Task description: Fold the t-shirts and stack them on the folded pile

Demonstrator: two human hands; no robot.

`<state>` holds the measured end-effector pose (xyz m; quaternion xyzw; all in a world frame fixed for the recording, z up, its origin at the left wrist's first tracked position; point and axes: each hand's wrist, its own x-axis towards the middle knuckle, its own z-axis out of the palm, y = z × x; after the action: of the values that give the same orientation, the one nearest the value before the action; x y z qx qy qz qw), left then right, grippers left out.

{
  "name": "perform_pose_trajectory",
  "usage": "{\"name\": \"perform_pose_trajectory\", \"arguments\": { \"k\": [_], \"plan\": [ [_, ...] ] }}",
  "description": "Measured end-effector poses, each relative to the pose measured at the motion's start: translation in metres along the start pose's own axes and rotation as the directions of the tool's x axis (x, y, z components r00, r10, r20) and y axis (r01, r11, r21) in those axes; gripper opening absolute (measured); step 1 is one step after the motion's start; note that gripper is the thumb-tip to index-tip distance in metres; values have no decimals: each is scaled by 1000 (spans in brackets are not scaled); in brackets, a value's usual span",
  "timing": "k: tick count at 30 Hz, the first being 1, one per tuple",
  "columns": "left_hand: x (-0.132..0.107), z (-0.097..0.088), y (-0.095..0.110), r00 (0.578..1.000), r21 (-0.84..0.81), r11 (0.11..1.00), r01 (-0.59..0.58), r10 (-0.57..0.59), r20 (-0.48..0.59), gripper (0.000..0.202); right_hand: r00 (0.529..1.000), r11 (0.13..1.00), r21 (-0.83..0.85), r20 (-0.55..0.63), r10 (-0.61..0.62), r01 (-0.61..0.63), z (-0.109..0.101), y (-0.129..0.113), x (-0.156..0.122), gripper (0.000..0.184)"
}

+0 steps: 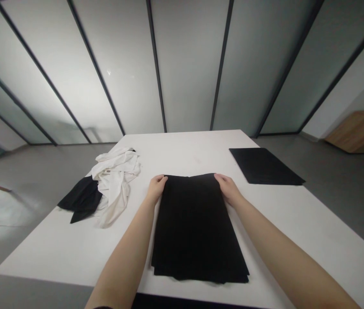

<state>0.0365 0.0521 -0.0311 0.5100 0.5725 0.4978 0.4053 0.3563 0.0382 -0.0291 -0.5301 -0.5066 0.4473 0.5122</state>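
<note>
Black cloth [197,227] on white table [56,253] — glass walls [188,73].

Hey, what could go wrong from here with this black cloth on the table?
The folded black cloth lies close to the near edge of the white table, so it might slide off. Your left hand and right hand press only its far corners, so the layers could shift out of line.

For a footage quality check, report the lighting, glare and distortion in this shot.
Head view: wide-angle distortion fans the black frames of the frosted glass wall outward; the grey floor shows a bright washed-out glare patch at left; the black cloth sinks into dark with little fold detail; focus is slightly soft.
</note>
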Motion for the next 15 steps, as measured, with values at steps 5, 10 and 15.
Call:
{"name": "perform_pose_trajectory", "arguments": {
  "k": [5,10,15],
  "plan": [
    [-3,5,0,973,-365,907,208,-154,172,47,989,983,174,141,41,-65,3,-4,-9,41],
    [-2,4,-2,960,-426,861,279,-239,147,43,986,955,259,124,112,-141,1,1,-5,32],
    [0,4,-4,975,-416,882,222,-195,108,49,989,955,262,79,126,-142,0,6,0,33]
  ]
}}
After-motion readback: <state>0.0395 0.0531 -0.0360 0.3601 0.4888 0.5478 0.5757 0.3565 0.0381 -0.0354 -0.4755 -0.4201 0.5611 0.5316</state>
